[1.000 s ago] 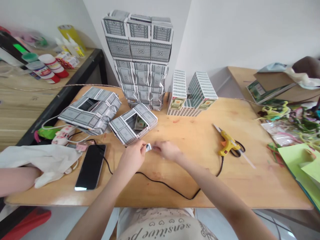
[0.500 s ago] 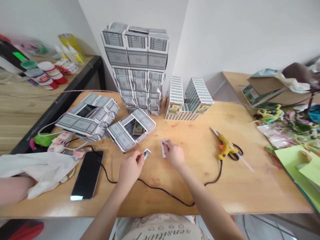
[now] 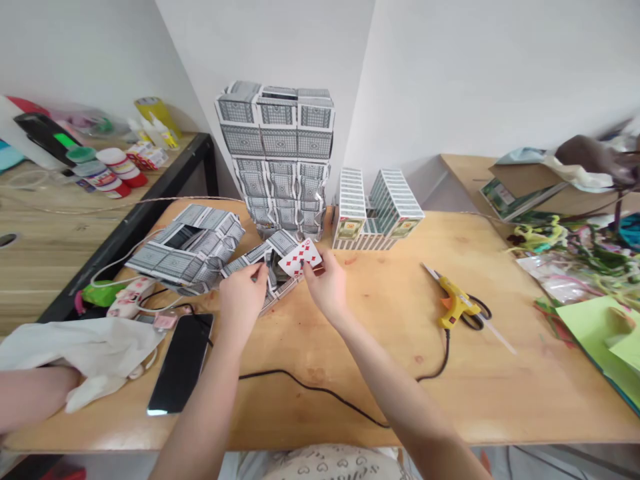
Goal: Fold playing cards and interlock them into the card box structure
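Observation:
My right hand (image 3: 327, 285) pinches a white playing card (image 3: 299, 259) with red diamonds, face up, over the small frame of patterned cards (image 3: 284, 241). My left hand (image 3: 243, 293) is closed at the frame's left side, its fingertips at a narrow grey card piece (image 3: 271, 269); the rest of that piece is hidden. The frame lies tilted on the table, its opening partly covered by the card and my hands. Behind it stands a tall tower of grey-backed cards (image 3: 280, 143). A larger card frame (image 3: 187, 243) lies to the left.
A U-shaped stack of card boxes (image 3: 377, 213) stands behind on the right. A yellow glue gun (image 3: 456, 303) lies on scissors (image 3: 480, 312), its black cord crossing the table (image 3: 360, 360). A phone (image 3: 181, 363) is front left, near another person's arm (image 3: 37, 397). Green paper (image 3: 595, 327) lies far right.
Both hands have moved forward and left, from the bare table to the small card frame. The right hand's card now shows its diamond face. The camera view has tipped up slightly.

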The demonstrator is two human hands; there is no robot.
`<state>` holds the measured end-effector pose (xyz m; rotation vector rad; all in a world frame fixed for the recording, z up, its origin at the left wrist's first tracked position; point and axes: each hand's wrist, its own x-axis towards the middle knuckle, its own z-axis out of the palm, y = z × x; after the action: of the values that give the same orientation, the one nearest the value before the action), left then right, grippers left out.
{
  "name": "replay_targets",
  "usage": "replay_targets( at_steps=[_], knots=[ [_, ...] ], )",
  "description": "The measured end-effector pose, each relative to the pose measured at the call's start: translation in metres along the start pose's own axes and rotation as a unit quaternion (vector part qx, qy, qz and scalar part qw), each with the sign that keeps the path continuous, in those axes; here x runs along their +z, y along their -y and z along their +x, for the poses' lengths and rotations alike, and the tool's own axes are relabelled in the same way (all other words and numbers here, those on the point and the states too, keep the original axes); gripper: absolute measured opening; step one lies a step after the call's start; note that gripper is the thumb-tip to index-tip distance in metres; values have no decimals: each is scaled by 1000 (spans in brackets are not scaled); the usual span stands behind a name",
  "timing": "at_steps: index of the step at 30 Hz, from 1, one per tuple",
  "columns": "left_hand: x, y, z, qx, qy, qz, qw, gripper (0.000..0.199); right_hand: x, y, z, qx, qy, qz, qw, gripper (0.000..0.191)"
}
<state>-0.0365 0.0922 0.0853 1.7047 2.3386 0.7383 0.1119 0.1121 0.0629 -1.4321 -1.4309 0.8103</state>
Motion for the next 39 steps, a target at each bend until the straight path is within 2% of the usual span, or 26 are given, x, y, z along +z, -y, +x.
replay_targets(
  at_steps=[2, 6, 9, 11, 13, 16, 18, 20, 22, 27, 34, 39],
  knots=[
    [0, 4, 1, 17, 16, 26, 999, 31, 10, 2, 3, -18, 4, -15, 1000, 34],
    [-8, 18, -13, 13, -46, 45, 998, 37, 30, 4, 5, -69, 11, -61, 996, 46],
    [-4, 31, -28, 7, -73, 69, 995, 40, 44, 6, 4, -82, 20, -107, 991, 39],
    [3, 39, -37, 17, -78, 61, 995, 44, 51, 8, 1, -90, 56, -153, 982, 28],
    [9, 45, -42, 31, -70, 24, 997, 46, 52, 10, -2, -132, 87, -181, 971, 21],
    [6, 55, -51, 40, -61, -4, 997, 41, 39, 10, -8, -200, 64, -158, 965, 22],
    [-2, 66, -59, 22, -82, 36, 996, 43, 22, 6, -12, -205, 26, -126, 970, 23],
    [-11, 81, -73, -7, -118, 99, 988, 54, 2, -2, -18, -191, 3, -103, 976, 23],
    [-16, 97, -91, -27, -128, 151, 980, 65, -16, -13, -26, -163, -15, -92, 982, 23],
    [-10, 121, -124, -30, -84, 215, 973, 51, -45, -39, -50, -81, 10, -90, 993, 21],
    [-7, 115, -122, -36, -88, 207, 974, 55, -63, -64, -74, -9, 18, -54, 998, 24],
    [1, 96, -110, 27, -91, 159, 983, 48, -70, -80, -87, 60, 22, -44, 997, 30]
  ],
)
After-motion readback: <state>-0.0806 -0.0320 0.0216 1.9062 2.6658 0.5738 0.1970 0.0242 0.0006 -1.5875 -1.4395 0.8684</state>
